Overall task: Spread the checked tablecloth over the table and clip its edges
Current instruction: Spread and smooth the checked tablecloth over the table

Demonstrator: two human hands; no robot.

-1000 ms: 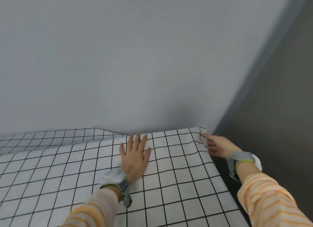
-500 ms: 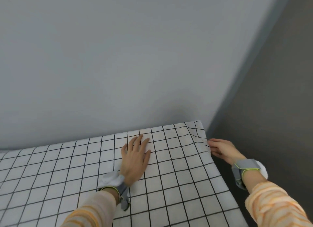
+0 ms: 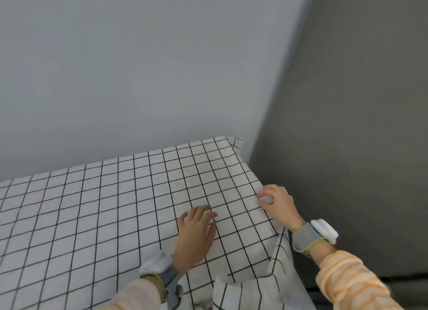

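The checked tablecloth [image 3: 115, 205] lay spread over the worktop against the far wall [image 3: 139, 66]. The left hand [image 3: 195, 234] pressed flat on it, fingers nearly together. The right hand [image 3: 276, 205] pinched its right edge with curled fingers.

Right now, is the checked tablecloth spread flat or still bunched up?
Mostly spread: the tablecloth lies smooth up to the wall, left hand flat on it. The near right corner is still bunched. No clips visible.

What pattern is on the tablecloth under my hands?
White with a thin black grid of squares on the tablecloth, seen clearly in the head view.
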